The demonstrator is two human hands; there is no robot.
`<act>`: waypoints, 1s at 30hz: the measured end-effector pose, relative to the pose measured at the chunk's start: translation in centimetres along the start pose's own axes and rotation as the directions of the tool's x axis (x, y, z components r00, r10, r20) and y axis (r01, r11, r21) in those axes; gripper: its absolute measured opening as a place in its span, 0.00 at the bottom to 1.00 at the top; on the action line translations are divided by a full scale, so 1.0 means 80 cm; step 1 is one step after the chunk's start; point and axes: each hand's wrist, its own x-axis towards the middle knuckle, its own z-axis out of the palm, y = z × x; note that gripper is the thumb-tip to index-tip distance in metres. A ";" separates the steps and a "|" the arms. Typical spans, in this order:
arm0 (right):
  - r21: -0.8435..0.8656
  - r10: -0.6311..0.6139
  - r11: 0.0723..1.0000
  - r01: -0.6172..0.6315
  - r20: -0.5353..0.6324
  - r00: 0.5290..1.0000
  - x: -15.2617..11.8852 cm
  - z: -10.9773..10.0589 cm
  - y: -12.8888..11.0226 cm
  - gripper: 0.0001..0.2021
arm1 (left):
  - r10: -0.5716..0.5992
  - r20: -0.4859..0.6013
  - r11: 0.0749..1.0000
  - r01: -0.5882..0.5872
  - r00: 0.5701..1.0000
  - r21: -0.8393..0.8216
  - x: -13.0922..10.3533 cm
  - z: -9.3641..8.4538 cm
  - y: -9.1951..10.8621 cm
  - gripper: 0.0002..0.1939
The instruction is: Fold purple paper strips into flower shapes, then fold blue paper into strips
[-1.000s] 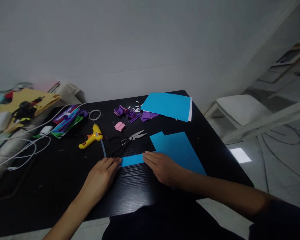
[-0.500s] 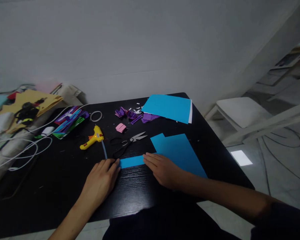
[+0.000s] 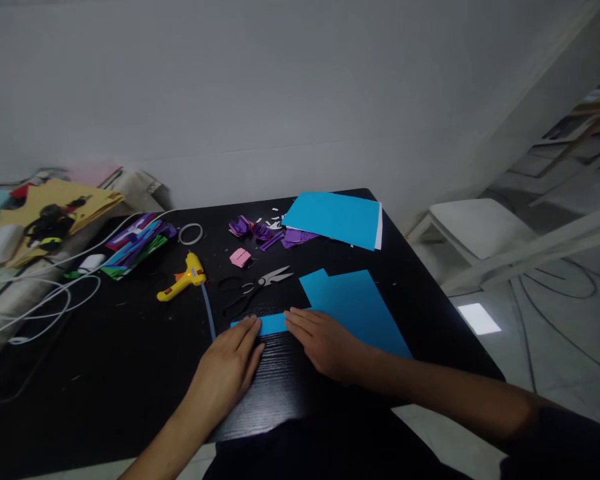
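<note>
A narrow blue paper strip (image 3: 273, 325) lies flat on the black table (image 3: 145, 353). My left hand (image 3: 230, 363) rests on its left part, fingers laid flat and the thumb a little apart. At the strip's right end lies my right hand (image 3: 325, 340), palm down with its fingers stretched out. Part of a larger blue sheet (image 3: 363, 307) is under or beside my right hand and forearm. Scissors with black handles (image 3: 275, 276) lie with blades parted just beyond the strip. Left of them is a yellow glue gun (image 3: 187, 277) with a glue stick in it.
Behind are a pink folded paper (image 3: 240, 257), purple paper pieces (image 3: 260, 231), white scraps, a tape ring (image 3: 191, 234) and stacked blue sheets (image 3: 335, 220). Coloured paper packs (image 3: 140, 243) and white cables lie to the left. A white chair (image 3: 475, 227) stands right of the table.
My left hand has slid to the right along the blue strip, and the strip's left end now shows beyond its fingers. My right hand has stayed at the right end.
</note>
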 end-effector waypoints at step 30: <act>-0.048 0.133 0.989 -0.137 -0.087 0.987 -0.036 -0.025 0.017 0.23 | -0.103 0.037 0.982 0.096 0.994 0.165 -0.006 -0.006 -0.008 0.20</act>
